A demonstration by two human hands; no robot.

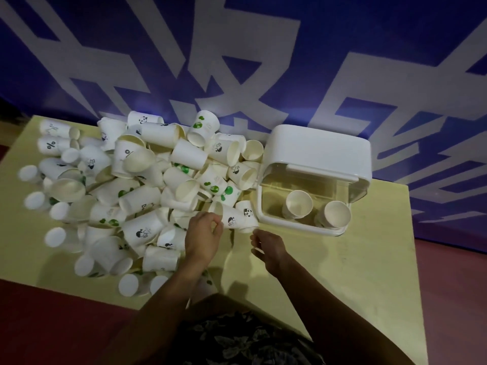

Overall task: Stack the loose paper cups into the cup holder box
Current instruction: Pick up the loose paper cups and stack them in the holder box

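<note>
A big heap of loose white paper cups covers the left half of the pale yellow table. The white cup holder box stands at the right with its lid up; two short cup stacks stand inside its clear front part. My left hand pinches the rim of a printed cup lying on its side at the heap's near edge. My right hand hovers just right of that cup's base, fingers loosely spread, holding nothing.
A blue wall with large white characters rises right behind the table. The floor around is dark red. Bare tabletop lies in front of the box at the right. Cups reach the table's left and near edges.
</note>
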